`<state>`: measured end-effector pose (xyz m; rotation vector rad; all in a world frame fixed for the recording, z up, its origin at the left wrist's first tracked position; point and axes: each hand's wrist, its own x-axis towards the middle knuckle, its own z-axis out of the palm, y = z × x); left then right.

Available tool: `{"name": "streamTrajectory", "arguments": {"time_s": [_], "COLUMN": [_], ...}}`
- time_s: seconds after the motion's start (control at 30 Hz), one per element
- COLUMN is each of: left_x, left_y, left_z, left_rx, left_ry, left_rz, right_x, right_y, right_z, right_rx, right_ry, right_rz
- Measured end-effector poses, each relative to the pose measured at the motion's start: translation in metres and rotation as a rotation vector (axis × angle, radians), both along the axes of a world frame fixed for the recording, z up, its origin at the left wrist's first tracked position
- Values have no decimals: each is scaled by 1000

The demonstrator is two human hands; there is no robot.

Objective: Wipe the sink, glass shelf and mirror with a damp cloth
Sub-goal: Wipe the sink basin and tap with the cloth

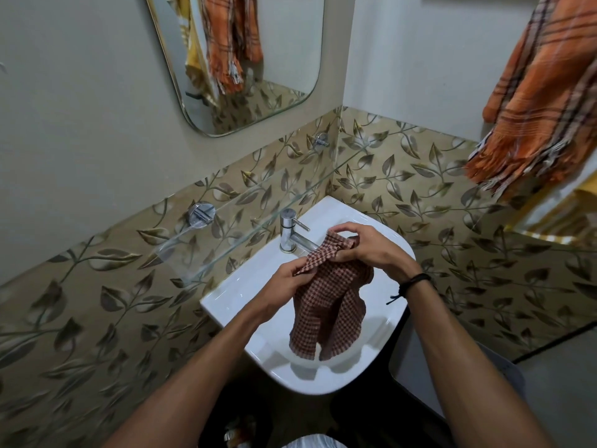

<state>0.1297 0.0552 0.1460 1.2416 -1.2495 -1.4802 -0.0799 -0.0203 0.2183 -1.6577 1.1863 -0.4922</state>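
Leaf-patterned tiles (97,286) lined the washroom corner. Fingers of both hands pinched the top edge of the checked cloth (329,305): the left hand (292,278) gripped its near-left corner, and the right hand (361,247) bunched the far end just beside the tap (287,231). The rest hung into the white sink (245,292). It looked best to wet the cloth evenly, wring it over the basin and fold it flat before wiping the sink, glass shelf (245,215) and mirror (258,43). No brand or writing could be read.

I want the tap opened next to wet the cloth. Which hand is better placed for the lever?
Probably right. The right hand grips the cloth just beside the tap, whose lever points toward it; the left hand holds the cloth lower, farther from it.
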Motion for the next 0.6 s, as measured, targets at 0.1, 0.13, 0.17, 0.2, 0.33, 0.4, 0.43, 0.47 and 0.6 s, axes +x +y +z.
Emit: {"name": "streamTrajectory", "arguments": {"time_s": [0.1,0.13,0.17,0.2,0.33,0.4,0.43,0.47,0.6], "left_x": [5,6,7,8,11,14,15,16,14], "left_y": [1,2,3,4,7,8,8,8,7], "left_z": [0,1,1,1,-2,-2,-2,-2,1], "left_rx": [29,38,44,49,75,72,66,64,80], "left_ry": [-3,-11,-22,-28,7,-14,-42,-68,-82], "left_rz": [13,12,3,-8,-44,-34,-30,-27,-41], "right_x": [-9,-10,-9,-8,-9,-10,-10,-9,2], "right_y": [3,5,9,11,17,17,17,17,19], "right_z": [-15,-21,-26,-30,-39,-42,-43,-42,-34], "right_rx": [87,93,92,92,151,143,117,84,-53], "right_ry": [-134,-151,-157,-156,-223,-224,-214,-204,-161], "right_rz": [-74,-105,-135,-160,-101,-59,-54,-55,-39]}}
